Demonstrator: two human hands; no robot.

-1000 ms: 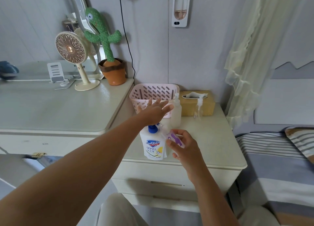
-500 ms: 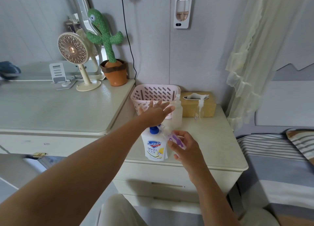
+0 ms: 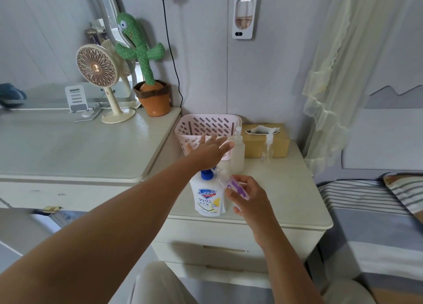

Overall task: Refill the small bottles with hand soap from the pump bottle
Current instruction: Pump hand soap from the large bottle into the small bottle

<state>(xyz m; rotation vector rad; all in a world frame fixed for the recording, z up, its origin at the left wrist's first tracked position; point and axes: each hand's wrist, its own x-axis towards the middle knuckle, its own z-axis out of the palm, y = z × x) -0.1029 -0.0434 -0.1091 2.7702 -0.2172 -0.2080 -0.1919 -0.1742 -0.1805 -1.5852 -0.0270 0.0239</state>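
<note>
Nightstand: low unit right of the dresser; every task thing stands on its top.
Basket: pink, far left of the top, against the wall.
Tissue box: far side, right of the basket.
Pump bottle: white with a blue collar, upright at the near edge; the left hand hides its pump head.
Left hand: palm down over the pump head, fingers straight and spread. It seems to be pressing, so the step in hand is likely pumping soap.
Right hand: just right of the pump bottle, fingers and thumb curled round the purple bottle.
Frosted bottle: upright, pump on, just beyond the left fingertips.
Clear bottle: upright, near side of the tissue box; fill level cannot be told.
Purple bottle: tilted, neck aimed up-left under the left hand. Whether soap is flowing cannot be seen. The next move calls for a steady neck under the spout and slow full strokes, then setting it upright.
</note>
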